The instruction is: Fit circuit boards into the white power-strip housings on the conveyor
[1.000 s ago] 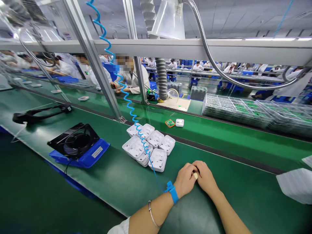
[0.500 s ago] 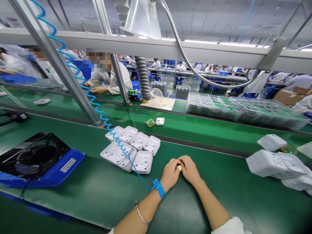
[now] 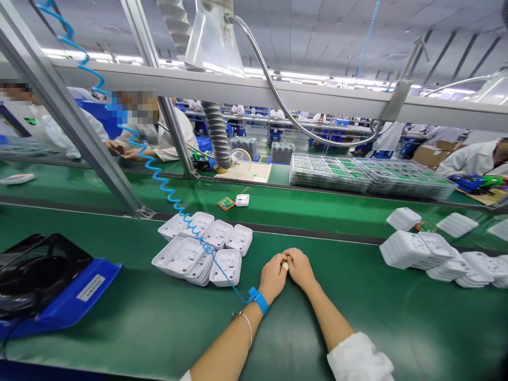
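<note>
My left hand [image 3: 273, 276] and my right hand [image 3: 300, 269] meet over the green work surface, fingertips together. Between them shows a small cream-coloured piece [image 3: 285, 265]; its shape is mostly hidden by the fingers. Both hands are closed around it. A blue strap [image 3: 259, 300] circles my left wrist, joined to a coiled blue cord. To the left of my hands lie stacks of white plastic housings [image 3: 225, 266], not touched by either hand.
A black fan [image 3: 43, 272] on a blue base stands at left. More white housings [image 3: 408, 250] are stacked at right. Beyond, a green belt carries an orange-edged circuit board [image 3: 226, 203] and a small white housing [image 3: 242, 200]. Clear trays [image 3: 329, 172] and people in white are behind.
The view has turned to the right and tilted up slightly, so most background things appear further left. Both hands stay together around the small cream piece.
</note>
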Available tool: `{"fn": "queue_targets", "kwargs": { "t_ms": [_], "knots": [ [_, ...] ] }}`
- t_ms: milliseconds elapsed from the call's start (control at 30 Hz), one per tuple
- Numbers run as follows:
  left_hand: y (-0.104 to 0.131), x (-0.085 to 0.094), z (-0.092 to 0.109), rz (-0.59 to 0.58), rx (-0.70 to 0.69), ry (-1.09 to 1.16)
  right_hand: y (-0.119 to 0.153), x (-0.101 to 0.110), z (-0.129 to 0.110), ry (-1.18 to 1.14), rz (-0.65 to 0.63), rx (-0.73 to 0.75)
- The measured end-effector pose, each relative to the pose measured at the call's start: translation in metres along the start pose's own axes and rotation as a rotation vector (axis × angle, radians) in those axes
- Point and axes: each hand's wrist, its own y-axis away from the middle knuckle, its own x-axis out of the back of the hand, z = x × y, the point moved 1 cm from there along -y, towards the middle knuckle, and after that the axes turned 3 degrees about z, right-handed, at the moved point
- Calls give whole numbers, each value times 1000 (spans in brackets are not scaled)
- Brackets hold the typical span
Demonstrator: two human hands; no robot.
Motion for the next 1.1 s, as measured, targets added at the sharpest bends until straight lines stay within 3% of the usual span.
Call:
{"fn": "queue_targets", "kwargs": {
  "t_ms": [400,867,1100],
  "knots": [
    [-1,1,2,-10,31,-33,-1,3,-4,-160,-11,-141],
    [1,1,1,-37,15,-3,-1,3,3,-140,-40,-85],
    [-14,-6,-2,-53,-58,-93,-1,-6,8,-99,-4,-18]
  ]
}}
